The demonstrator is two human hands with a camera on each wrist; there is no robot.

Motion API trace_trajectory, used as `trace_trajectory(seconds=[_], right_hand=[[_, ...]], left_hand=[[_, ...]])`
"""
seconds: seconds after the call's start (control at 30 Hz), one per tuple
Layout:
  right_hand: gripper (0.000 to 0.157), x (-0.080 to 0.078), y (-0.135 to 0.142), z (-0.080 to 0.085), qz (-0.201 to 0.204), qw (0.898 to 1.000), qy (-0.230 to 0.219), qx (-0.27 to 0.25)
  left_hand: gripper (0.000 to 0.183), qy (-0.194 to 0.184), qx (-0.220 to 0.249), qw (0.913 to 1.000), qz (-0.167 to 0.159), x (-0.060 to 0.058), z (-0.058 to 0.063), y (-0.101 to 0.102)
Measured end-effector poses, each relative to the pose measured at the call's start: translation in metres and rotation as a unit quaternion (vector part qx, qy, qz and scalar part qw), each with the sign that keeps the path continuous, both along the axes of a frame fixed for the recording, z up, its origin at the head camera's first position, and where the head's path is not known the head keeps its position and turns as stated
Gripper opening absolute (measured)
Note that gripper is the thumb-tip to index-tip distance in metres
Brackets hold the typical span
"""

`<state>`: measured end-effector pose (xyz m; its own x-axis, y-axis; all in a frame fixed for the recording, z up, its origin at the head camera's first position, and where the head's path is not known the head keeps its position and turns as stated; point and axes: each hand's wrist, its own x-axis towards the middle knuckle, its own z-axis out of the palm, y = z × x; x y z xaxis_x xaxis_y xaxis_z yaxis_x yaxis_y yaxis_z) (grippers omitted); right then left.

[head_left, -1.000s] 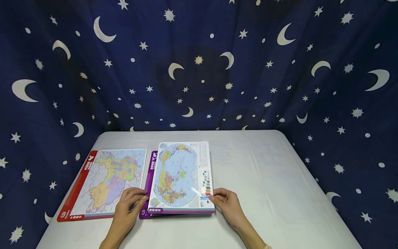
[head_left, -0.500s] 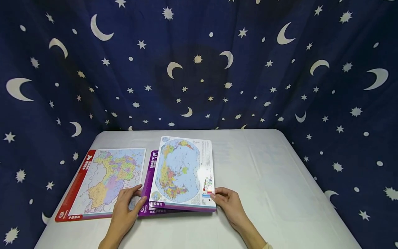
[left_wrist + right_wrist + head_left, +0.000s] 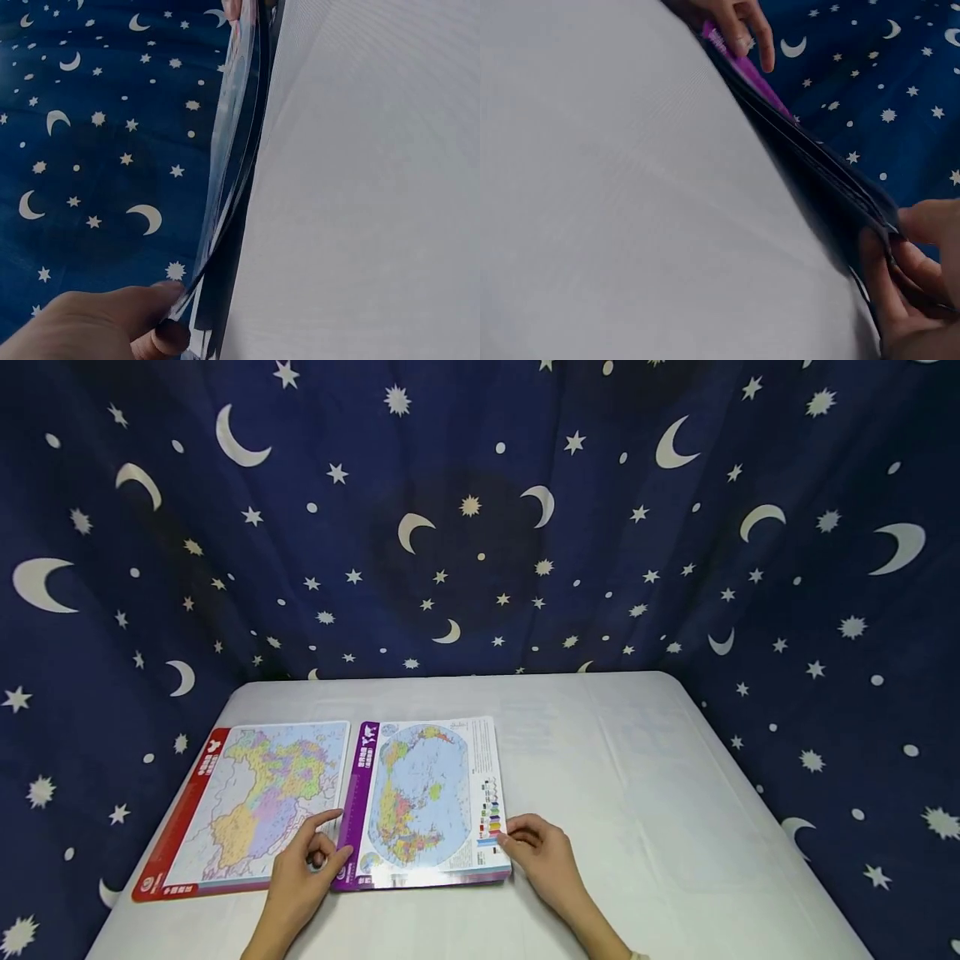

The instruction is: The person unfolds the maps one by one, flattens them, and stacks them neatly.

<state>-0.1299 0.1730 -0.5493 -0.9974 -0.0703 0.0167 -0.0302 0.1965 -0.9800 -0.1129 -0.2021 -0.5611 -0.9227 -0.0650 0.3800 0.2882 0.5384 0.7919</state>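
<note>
Purple-edged map [image 3: 420,793] between left fingers [image 3: 341,858], right fingers [image 3: 517,847], touching both.

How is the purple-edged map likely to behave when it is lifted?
The purple-edged map is probably flexible, since it curves in the left wrist view. Glare along its near edge suggests it may be slippery.

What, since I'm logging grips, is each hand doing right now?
Left hand: pinching the purple map at its left edge.
Right hand: pinching the same map at its right edge.
</note>
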Motion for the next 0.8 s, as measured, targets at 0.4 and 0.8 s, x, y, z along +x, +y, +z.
trace_trajectory(seconds=[0.4, 0.8], right_hand=[[0.039, 0.0057, -0.0013, 0.0037, 0.052, 0.991, 0.035, 0.115], [0.052, 0.0066, 0.0007, 0.0042, 0.081, 0.995, 0.010, 0.065]], left_hand=[[0.042, -0.020, -0.042, 0.9989, -0.003, 0.0006, 0.0013, 0.0014], [0.037, -0.009, -0.061, 0.9981, 0.006, -0.0001, -0.0013, 0.0020]])
